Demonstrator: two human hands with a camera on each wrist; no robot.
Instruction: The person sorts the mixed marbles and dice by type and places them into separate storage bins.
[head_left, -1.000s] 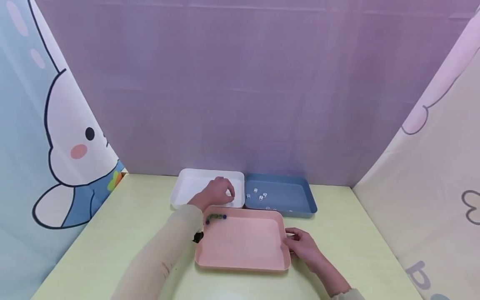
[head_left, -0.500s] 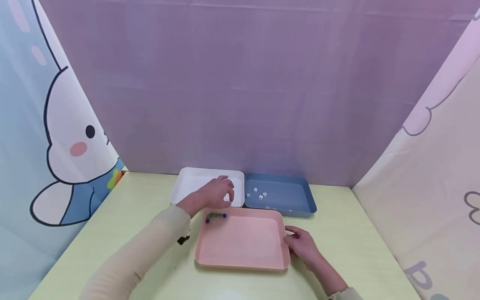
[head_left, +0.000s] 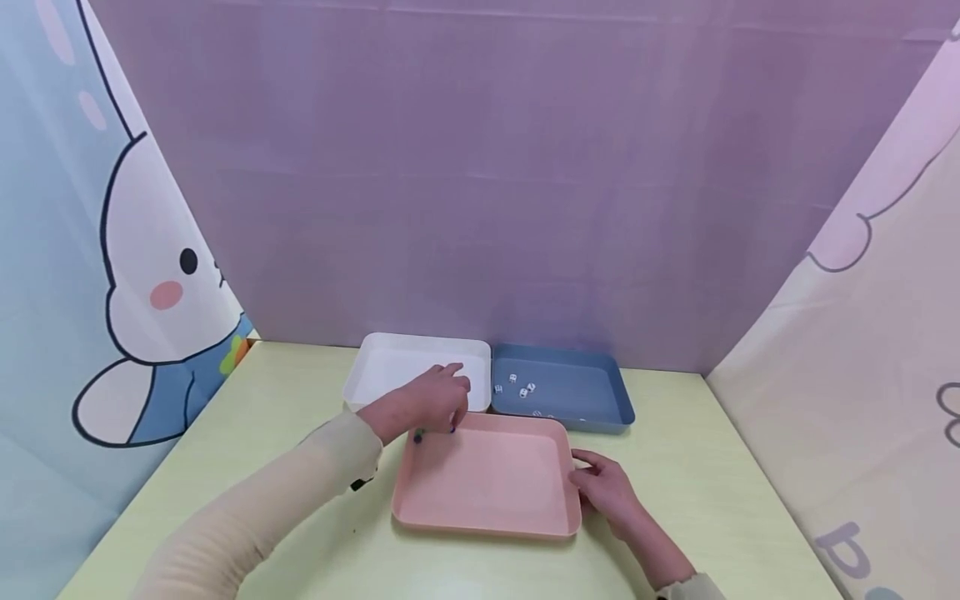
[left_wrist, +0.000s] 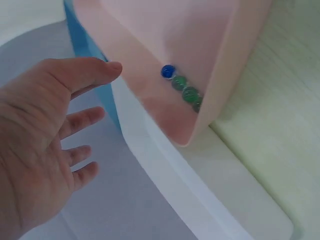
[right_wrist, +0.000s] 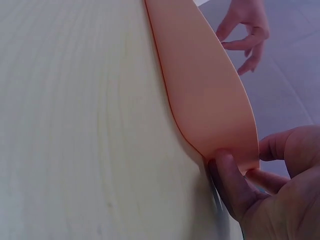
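A pink tray (head_left: 495,483) lies before me, its far edge up against a white tray (head_left: 397,358) and a blue tray (head_left: 573,383). Glass marbles sit in its far left corner: a blue marble (left_wrist: 168,71) and green marbles (left_wrist: 190,94) in a row. My left hand (head_left: 435,400) hovers over that corner, fingers spread and nothing held, partly hiding the marbles in the head view. On the tray's right wall, my right hand (head_left: 609,492) grips the side between thumb and fingers, also plain in the right wrist view.
Several white dice (head_left: 523,392) lie in the blue tray. The pale yellow table (head_left: 697,467) extends on both sides. A purple curtain (head_left: 480,183) stands behind the trays, with printed cloths on the left and right.
My left hand has come from above the white tray toward me, to the pink tray's far left corner, its fingers dipping lower. The right hand keeps its grip on the pink tray.
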